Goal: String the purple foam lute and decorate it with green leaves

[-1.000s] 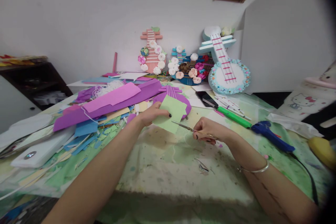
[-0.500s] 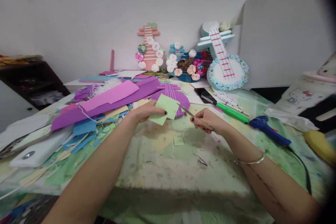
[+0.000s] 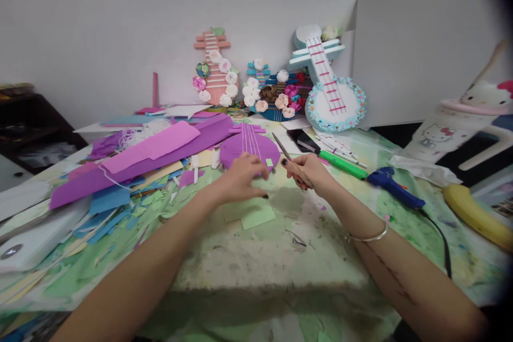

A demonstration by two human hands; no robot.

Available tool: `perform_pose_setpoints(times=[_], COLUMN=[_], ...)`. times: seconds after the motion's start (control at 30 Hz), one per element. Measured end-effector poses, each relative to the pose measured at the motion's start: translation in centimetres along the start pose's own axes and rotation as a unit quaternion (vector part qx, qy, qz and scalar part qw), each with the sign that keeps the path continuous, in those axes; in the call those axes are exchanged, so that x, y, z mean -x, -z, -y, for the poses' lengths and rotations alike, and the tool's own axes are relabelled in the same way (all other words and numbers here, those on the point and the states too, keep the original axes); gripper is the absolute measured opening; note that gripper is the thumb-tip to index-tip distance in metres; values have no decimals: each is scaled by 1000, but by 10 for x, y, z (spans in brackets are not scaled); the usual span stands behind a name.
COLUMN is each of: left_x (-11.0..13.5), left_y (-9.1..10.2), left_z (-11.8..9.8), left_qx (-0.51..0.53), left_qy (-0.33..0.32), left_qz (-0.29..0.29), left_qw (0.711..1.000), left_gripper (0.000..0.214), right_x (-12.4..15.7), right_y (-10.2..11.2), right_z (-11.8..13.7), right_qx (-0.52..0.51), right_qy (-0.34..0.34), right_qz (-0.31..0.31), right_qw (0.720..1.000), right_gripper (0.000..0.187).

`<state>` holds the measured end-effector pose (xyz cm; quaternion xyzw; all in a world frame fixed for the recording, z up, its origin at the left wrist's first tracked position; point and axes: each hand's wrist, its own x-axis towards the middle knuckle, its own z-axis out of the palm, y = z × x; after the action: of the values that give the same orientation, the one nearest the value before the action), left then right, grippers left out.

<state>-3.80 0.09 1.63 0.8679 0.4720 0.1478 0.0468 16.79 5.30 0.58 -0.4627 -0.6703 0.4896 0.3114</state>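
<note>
My right hand [image 3: 306, 170] is closed round a pair of scissors [image 3: 289, 159], blades pointing up and to the left over the table. My left hand [image 3: 243, 177] hovers palm down with fingers spread, just in front of a purple paper guitar [image 3: 249, 147] and holds nothing. A light green paper piece [image 3: 257, 217] lies flat on the table [image 3: 248, 256] below my left hand. A tiny green scrap [image 3: 269, 162] sits on the guitar's edge between the two hands.
Purple, pink and blue paper sheets [image 3: 152, 152] pile up on the left. A green marker [image 3: 342, 164] and a blue glue gun [image 3: 395, 188] with its black cord lie to the right. Decorated paper guitars [image 3: 328, 91] lean against the back wall.
My left hand has let go of the green paper, which now lies on the table, and opened over it. The scissors have lifted and swung away from the paper.
</note>
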Motion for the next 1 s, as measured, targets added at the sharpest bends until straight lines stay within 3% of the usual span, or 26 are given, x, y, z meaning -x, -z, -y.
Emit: perform_pose_setpoints(times=[0.07,0.13,0.27,0.43,0.63,0.83,1.0], left_x=[0,1,4,6,4,2,3], left_y=[-11,-17,-15,-7,-16,-17,-16], left_z=[-11,-20,-24,-12,-6,-14,-13], left_qx=[30,38,17,14,39,74,82], left_qy=[-99,-137,-99,-44,-64,-41,-63], left_qz=[46,86,129,158,148,183,162], left_qw=[994,986,987,986,986,979,981], left_gripper=[32,35,36,41,36,17,13], right_x=[0,-1,-1,-3,-2,1,1], right_y=[0,1,1,-1,-1,-2,-1], right_z=[0,0,-3,-6,-6,-2,-1], right_qx=[-16,-22,-24,-15,-17,-17,-21], right_qy=[4,6,19,14,24,20,17], right_qz=[-7,-11,-3,0,0,-4,-7], right_qw=[1000,1000,1000,1000,1000,1000,1000], right_gripper=[51,51,51,54,55,56,53])
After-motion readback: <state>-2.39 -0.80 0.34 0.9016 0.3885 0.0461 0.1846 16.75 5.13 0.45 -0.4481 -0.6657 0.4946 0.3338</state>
